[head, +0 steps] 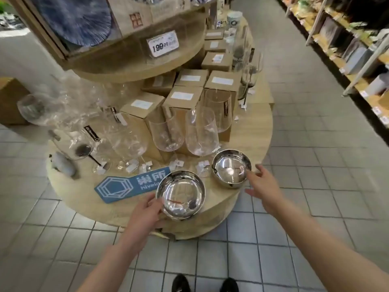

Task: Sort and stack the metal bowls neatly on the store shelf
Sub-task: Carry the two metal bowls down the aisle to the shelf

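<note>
Two shiny round steel bowls: left hand (145,209) grips the near bowl (180,193), right hand (264,186) spread open beside the far bowl (231,167)

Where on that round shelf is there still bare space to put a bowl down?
Bare wood shows along the front edge between the two metal bowls, and left of the blue sign near the rim. Behind the bowls it is crowded with wine glasses and cardboard boxes.
</note>
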Motion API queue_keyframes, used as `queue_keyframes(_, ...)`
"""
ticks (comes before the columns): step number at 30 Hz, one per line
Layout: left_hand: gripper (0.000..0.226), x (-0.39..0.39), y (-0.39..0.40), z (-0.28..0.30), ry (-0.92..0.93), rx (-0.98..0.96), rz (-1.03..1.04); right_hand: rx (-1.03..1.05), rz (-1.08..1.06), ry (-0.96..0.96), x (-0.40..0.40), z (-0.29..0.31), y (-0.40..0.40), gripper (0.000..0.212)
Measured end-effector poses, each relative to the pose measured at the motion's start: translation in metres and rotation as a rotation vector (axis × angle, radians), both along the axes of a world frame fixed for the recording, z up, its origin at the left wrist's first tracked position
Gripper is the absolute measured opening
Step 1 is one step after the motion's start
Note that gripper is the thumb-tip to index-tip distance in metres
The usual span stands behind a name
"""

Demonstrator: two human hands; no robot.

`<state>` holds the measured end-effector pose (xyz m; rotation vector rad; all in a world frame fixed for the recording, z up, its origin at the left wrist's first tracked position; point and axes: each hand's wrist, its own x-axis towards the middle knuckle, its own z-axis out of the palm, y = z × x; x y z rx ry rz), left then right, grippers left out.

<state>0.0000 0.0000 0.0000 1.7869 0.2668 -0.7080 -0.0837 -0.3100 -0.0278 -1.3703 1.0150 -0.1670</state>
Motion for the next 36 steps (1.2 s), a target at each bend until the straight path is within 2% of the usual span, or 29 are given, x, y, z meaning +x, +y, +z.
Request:
queue_keyframes(2, 0.043, 0.003, -0.005, -0.004, 0.005, 0.005, 0.011, 0.027, 0.009, 0.019, 0.007, -0.003, -0.001, 0.057)
queue_keyframes(6, 0.027, 0.005, -0.008, -0.012, 0.037, 0.024, 0.023, 0.045, -0.012, 0.017, 0.012, -0.012, 0.002, 0.034)
queue_keyframes(15, 0.023, 0.012, -0.014, -0.005, 0.067, 0.023, -0.149, 0.120, -0.122, 0.013, -0.012, 0.016, 0.018, 0.025)
queue_keyframes(19, 0.031, 0.004, -0.026, 0.009, 0.100, -0.046, -0.317, 0.118, -0.211, 0.006, -0.056, 0.032, 0.021, 0.024)
queue_keyframes(24, 0.030, -0.009, -0.067, 0.019, 0.127, -0.096, -0.495, 0.079, -0.444, -0.010, -0.130, 0.047, 0.014, 0.020)
queue_keyframes(31, 0.019, -0.039, -0.148, 0.020, 0.103, -0.093, -0.693, 0.027, -0.718, -0.007, -0.235, 0.056, -0.005, 0.023)
queue_keyframes(36, 0.025, -0.059, -0.219, 0.021, 0.123, -0.101, -0.766, 0.051, -0.811, -0.075, -0.289, 0.050, -0.035, 0.018)
